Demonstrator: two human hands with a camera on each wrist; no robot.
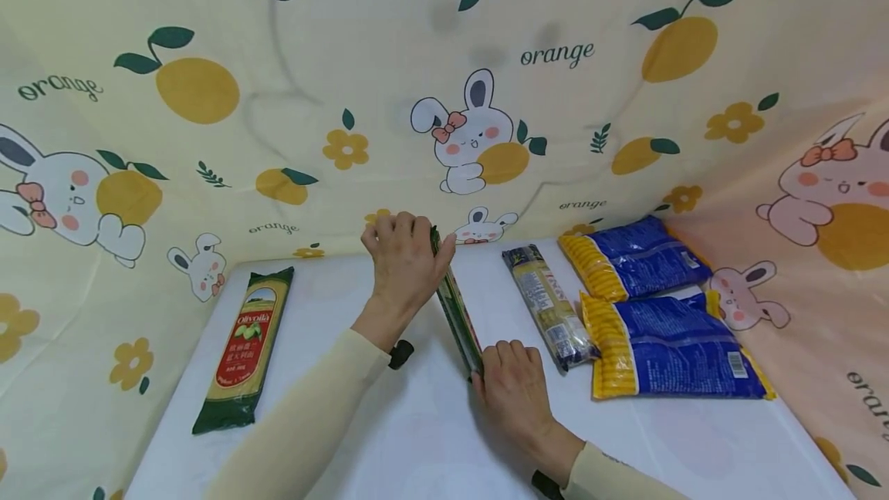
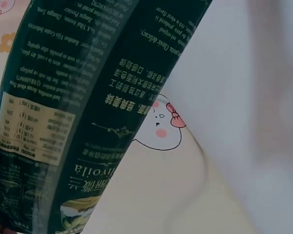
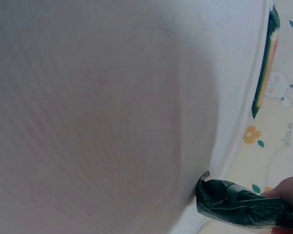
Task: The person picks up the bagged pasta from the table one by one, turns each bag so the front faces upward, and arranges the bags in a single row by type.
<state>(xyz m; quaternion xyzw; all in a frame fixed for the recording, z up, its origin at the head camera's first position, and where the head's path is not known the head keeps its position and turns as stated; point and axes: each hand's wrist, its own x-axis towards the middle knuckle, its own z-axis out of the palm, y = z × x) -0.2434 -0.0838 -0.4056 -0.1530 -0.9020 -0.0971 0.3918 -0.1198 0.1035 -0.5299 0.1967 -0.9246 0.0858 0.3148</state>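
Note:
A dark green Olivoilà pasta packet (image 1: 458, 319) stands tilted on its edge over the middle of the white table. My left hand (image 1: 406, 265) grips its far end, with the thumb on the near side. At its near end, my right hand (image 1: 515, 392) pinches the wrapper. Printed text and a pale nutrition panel show on the packet (image 2: 83, 97) in the left wrist view. The right wrist view shows its crumpled green end (image 3: 239, 202) between the fingers. A second Olivoilà pasta packet (image 1: 245, 349), with a red label, lies flat to the left.
To the right lies a slim clear-and-dark packet (image 1: 549, 307). Beside it are two blue-and-yellow bags, one farther back (image 1: 635, 257) and one nearer (image 1: 681, 346). A patterned cloth (image 1: 389, 45) with rabbits and oranges hangs behind the white table (image 1: 410, 438).

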